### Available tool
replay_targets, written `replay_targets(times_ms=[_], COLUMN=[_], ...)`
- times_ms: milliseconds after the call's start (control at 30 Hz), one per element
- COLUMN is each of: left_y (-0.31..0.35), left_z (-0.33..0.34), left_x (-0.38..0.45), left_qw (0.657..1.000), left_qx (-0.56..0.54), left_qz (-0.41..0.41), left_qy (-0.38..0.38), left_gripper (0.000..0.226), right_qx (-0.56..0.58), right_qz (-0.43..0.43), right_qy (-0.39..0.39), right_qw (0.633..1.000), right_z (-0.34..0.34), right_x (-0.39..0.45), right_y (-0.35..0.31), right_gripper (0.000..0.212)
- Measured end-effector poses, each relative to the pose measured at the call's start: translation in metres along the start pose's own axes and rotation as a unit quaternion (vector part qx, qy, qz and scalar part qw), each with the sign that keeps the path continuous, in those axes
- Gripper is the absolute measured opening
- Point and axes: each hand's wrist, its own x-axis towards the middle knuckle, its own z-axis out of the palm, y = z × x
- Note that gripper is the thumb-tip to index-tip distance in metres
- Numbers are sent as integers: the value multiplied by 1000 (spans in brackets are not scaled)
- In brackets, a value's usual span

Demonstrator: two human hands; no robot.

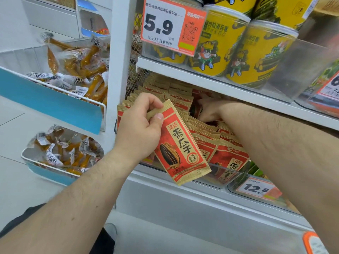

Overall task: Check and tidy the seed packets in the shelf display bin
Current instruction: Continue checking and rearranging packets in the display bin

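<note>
My left hand (141,125) pinches the top edge of one red and tan seed packet (181,149), held tilted in front of the clear display bin (233,178). Rows of the same seed packets (227,156) stand packed in the bin, reaching back under the shelf above. My right hand (211,110) reaches deep into the bin among the rear packets; its fingers are partly hidden, and whether they grip a packet cannot be made out.
The white shelf above (201,79) carries yellow snack cans (220,43) behind a 5.9 price tag (172,24). A white upright post (119,61) stands left of the bin. Wire baskets (60,92) of orange snack packs hang at left. A 12.8 price label (256,189) sits at lower right.
</note>
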Motion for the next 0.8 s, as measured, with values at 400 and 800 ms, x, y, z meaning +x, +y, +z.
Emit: replay_targets(times_ms=[400, 800], left_y=[7, 17], left_z=[8, 18], left_x=[-7, -14], left_qw=[998, 990], left_qx=[38, 53], left_qz=[12, 51], left_qy=[-49, -118], left_gripper=[35, 30], right_qx=[92, 244], right_qz=[-42, -155], right_qy=[59, 268], right_qw=[993, 919], right_z=[-2, 7], right_x=[-20, -145], right_y=[17, 3], right_gripper=[67, 27])
